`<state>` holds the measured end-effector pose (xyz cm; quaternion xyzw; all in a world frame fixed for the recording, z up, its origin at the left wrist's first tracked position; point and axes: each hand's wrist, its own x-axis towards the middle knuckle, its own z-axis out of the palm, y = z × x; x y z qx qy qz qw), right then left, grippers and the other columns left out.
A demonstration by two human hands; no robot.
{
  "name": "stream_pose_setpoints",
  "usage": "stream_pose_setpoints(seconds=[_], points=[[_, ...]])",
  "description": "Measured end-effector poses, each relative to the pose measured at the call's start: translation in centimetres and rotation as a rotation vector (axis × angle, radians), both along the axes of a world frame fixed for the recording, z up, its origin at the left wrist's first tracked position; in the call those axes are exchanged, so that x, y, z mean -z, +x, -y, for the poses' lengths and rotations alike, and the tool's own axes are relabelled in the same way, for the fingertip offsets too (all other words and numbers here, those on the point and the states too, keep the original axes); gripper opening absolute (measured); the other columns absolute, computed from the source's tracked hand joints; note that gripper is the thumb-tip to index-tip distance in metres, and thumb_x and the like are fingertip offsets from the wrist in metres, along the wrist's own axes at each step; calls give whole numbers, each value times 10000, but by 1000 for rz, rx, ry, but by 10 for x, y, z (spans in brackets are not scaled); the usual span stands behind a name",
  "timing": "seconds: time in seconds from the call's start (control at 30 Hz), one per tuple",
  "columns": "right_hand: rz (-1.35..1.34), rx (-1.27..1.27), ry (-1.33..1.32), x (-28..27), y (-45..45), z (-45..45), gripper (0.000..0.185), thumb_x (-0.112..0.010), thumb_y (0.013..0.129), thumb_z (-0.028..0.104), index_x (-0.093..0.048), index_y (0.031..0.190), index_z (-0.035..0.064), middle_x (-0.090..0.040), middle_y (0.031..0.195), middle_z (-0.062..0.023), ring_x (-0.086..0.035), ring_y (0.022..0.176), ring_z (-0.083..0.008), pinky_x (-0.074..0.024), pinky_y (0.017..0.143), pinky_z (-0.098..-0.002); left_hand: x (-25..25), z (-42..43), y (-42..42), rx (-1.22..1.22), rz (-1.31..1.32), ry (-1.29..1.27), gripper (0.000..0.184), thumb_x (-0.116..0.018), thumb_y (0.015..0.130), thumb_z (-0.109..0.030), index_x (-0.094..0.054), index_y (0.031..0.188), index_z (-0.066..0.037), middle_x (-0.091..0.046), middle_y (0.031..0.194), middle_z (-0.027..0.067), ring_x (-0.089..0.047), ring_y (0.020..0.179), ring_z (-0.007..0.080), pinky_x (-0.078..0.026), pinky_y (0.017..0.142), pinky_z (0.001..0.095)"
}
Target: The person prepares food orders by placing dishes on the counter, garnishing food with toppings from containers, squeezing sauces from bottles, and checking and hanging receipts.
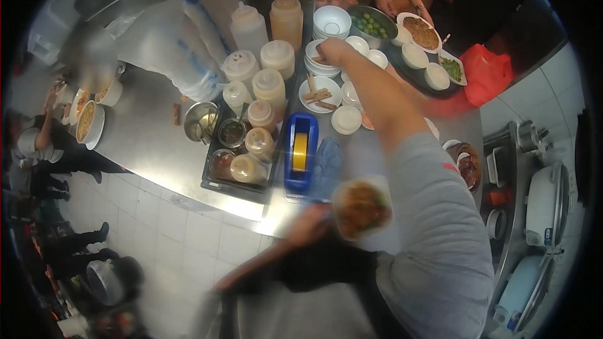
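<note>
My right hand [331, 52] reaches forward over a stack of white bowls [315, 66], its fingers closed together at the stack; what they hold, if anything, is too small to tell. Just below it, a white plate [307, 95] carries brown wrapped sticks [319, 96]. Blurred by motion, my left hand [309, 225] is near the table's front edge, beside a container of brown food with greens [361, 209]. A blue tape dispenser [302, 169] with yellow tape and a blue cloth [326, 165] lie just beyond that hand.
Squeeze bottles [270, 92] and jars stand in a black tray [237, 184] left of centre. Across the table, another person's hands [384, 2] are near a plate of food [421, 32]. A red bag [487, 74] sits at the right. More people are at far left.
</note>
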<state>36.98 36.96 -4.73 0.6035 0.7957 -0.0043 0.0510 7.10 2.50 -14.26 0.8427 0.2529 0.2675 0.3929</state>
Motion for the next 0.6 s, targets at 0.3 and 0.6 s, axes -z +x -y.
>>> stream_pose_setpoints(seconds=[0.3, 0.6], points=[[-694, 141, 281, -80, 22, 119, 423, -619, 765, 103, -549, 1179, 152, -629, 965, -100, -621, 768, -178, -504, 668, -288, 3, 4, 0, -28, -51, -13, 468, -659, 753, -69, -493, 1190, -39, -542, 965, 135, -579, 808, 265, -495, 659, 336], [-1269, 602, 37, -17, 13, 360, 299, -643, 798, 14, -571, 1088, 25, -634, 804, -33, -592, 700, -92, -479, 581, -224, 1, 9, 2, -32, -3, -99, 456, -657, 769, -74, -493, 1192, -26, -565, 914, 95, -580, 760, 179, -488, 629, 276]])
